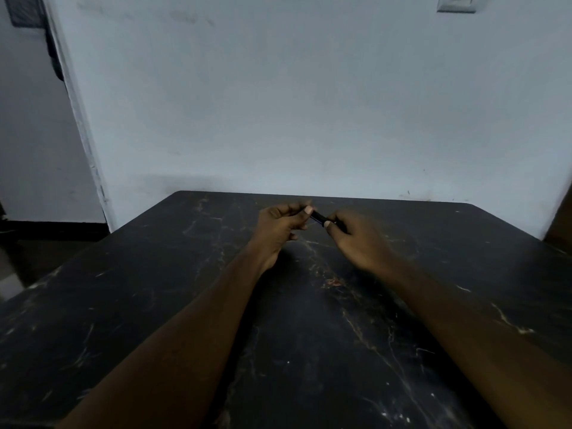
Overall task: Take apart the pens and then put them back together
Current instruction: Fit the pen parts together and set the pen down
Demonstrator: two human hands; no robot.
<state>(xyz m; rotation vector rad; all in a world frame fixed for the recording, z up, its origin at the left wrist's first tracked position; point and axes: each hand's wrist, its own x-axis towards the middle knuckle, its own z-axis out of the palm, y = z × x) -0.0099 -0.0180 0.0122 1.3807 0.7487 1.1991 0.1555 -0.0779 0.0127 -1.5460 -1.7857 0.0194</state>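
Observation:
A dark pen (pixel 318 217) is held above the far middle of the black marble table (pixel 154 305). My left hand (pixel 278 230) pinches its left end between thumb and fingers. My right hand (pixel 359 239) grips its right end, with the thumb on top. Only a short stretch of the pen shows between the two thumbs; its ends are hidden inside the hands. The scene is dim, so I cannot tell whether the pen is in one piece or pulled partly apart.
The table's far edge (pixel 325 198) meets a pale wall (pixel 309 103). A doorway opening (pixel 37 134) lies at the left, and a wall switch (pixel 456 3) sits at the top right. No other pens or parts show on the tabletop.

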